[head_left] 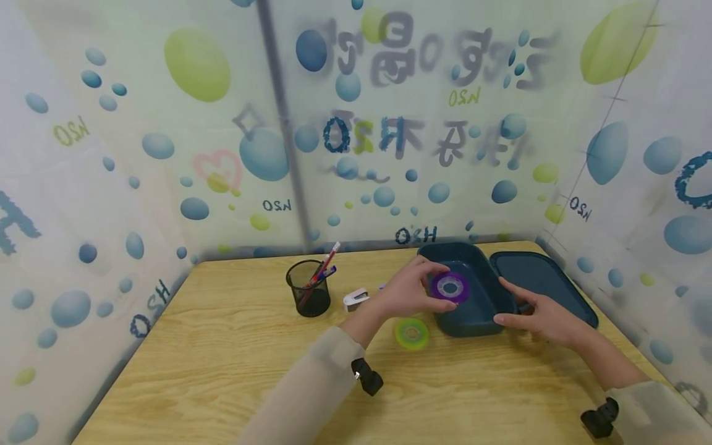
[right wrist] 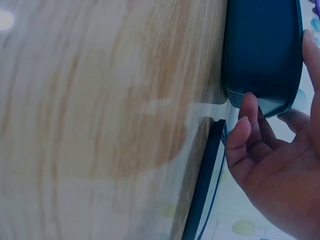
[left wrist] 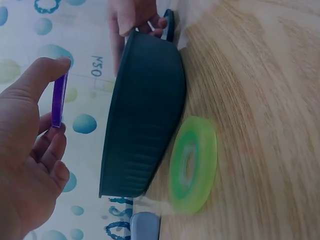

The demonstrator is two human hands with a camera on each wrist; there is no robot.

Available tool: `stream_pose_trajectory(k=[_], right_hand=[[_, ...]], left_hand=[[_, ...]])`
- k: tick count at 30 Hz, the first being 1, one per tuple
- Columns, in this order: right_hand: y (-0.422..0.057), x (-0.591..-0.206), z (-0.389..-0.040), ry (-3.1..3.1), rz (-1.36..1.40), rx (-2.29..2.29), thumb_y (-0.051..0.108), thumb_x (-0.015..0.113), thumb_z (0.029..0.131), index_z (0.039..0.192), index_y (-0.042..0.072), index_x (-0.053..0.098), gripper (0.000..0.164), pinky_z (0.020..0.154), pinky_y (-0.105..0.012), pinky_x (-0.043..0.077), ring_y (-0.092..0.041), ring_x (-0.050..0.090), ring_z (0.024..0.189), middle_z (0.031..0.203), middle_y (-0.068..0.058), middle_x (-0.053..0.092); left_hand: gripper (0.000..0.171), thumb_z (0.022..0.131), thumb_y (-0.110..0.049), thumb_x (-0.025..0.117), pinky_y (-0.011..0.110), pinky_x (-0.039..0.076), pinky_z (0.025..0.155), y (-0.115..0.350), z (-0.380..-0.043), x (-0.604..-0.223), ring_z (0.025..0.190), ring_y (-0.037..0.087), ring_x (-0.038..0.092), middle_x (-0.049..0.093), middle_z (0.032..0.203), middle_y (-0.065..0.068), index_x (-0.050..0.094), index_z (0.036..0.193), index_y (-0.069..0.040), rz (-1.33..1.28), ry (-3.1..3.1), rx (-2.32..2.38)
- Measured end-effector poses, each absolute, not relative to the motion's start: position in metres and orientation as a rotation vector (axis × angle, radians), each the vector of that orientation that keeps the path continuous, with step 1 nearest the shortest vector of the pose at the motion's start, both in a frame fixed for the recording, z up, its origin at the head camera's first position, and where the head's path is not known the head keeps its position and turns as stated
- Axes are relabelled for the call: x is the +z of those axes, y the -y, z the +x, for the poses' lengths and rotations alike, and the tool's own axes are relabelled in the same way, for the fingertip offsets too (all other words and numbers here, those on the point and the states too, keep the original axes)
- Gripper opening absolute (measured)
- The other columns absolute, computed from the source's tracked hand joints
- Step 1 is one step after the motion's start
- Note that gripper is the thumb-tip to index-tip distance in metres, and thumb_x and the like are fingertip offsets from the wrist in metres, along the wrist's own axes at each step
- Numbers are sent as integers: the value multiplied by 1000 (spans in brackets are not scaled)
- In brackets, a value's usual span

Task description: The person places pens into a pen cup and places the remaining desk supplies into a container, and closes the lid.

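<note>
A left hand point(head_left: 411, 287) is clamping its fingers on a purple disc point(left wrist: 59, 102) above a box point(head_left: 473, 327), lid point(head_left: 547, 281) off, near the table's point(head_left: 267, 377) far right corner, right hand point(head_left: 550, 318) gripping the box, green disc point(left wrist: 205, 165) lying outside.

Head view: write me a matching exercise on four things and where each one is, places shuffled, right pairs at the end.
Things
1. purple disc
2. yellow-green disc
3. mesh pen holder
4. blue lid

Places
A. to the right of the box
B. standing upright, leftmost of the four
C. held by the left hand
D. on the table, by the box's near left corner

Right pairs: 1-C, 2-D, 3-B, 4-A
</note>
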State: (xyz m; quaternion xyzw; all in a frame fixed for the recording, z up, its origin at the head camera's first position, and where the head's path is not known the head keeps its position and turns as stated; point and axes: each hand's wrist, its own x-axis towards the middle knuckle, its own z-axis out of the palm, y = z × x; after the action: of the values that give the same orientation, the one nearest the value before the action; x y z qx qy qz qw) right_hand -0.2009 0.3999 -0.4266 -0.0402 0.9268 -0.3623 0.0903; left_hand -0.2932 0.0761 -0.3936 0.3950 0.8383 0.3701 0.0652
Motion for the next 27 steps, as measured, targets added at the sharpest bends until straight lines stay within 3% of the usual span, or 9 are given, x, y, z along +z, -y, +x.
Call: stream_pose_trajectory(k=[4,8,11,27], right_hand=[[-400,-426,-201,-2763,-119,-1061,50,74,104,178,18,15,100,66,-36,53,-24,61,87,125,-18,57],[-400,-426,-201,-2762,-123,-1064,49,74,104,178,18,15,99,65,-35,53,-24,61,87,125,-18,57],[-400,-427,-201,-2757,-117,-1065,49,74,104,178,18,15,99,65,-35,52,-24,61,86,124,-18,57],[-399,-426,-201,-2753,-100,-1064,51,73,104,178,18,14,100,65,-36,52,-25,61,83,121,-17,58]], left_hand=[[72,89,-48,91,23,51,89,-89,-299,-400,114,23,57,58,128,-2,66,151,-22,1180,-2595,1063],[72,88,-55,89,32,47,106,-101,-303,-407,121,14,50,60,134,-4,67,150,-27,1156,-2687,965],[72,88,-58,88,40,37,114,-109,-304,-412,128,15,45,60,138,-4,67,150,-29,1131,-2716,913],[71,85,-68,87,46,29,112,-130,-304,-426,126,14,43,63,141,-6,70,144,-33,1042,-2804,769]])
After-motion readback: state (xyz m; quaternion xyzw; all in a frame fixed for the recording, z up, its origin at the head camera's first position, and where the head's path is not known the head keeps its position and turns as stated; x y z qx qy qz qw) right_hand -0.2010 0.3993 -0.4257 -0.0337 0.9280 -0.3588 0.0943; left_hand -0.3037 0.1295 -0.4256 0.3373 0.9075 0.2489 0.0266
